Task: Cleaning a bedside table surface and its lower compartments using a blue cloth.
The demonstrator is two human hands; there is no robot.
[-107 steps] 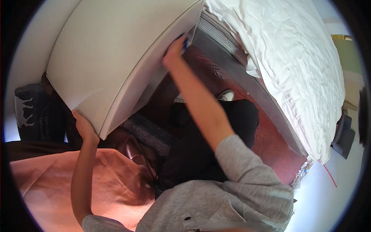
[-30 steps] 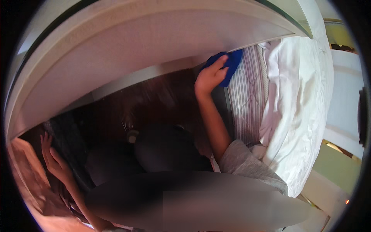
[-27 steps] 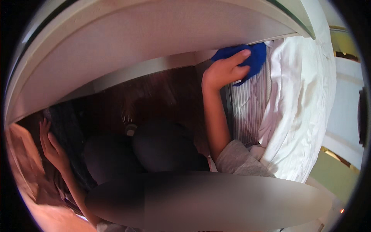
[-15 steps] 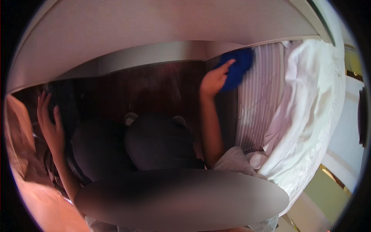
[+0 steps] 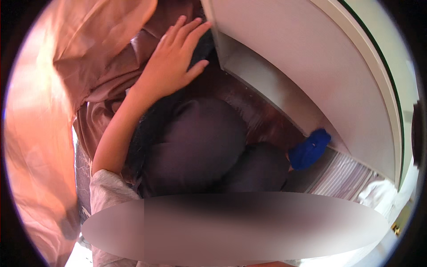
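Observation:
My left hand (image 5: pixel 175 62) is raised at upper centre, its fingers stretched and apart with nothing in them. It is beside the folds of a brown cloth (image 5: pixel 104 95) and close to the corner of a pale panel (image 5: pixel 307 53). Low at the right, a bright blue cloth (image 5: pixel 309 151) is bunched at the foot of the panel. Only a sliver of my right hand (image 5: pixel 290 163) shows at that cloth's left edge; the cloth and my knee hide most of its fingers.
My dark-clothed knees (image 5: pixel 200 142) fill the middle. Beyond them lies a dark reddish floor (image 5: pixel 258 111), bordered by a pale baseboard (image 5: pixel 267 89). Striped fabric (image 5: pixel 340 175) and white cloth (image 5: pixel 378 193) are at the lower right. A peach-coloured drape (image 5: pixel 40 133) hangs along the left.
The view has swung left, so the panel and blue cloth now appear farther right and lower. My left hand has come up into the upper centre. My right forearm has gone out of sight.

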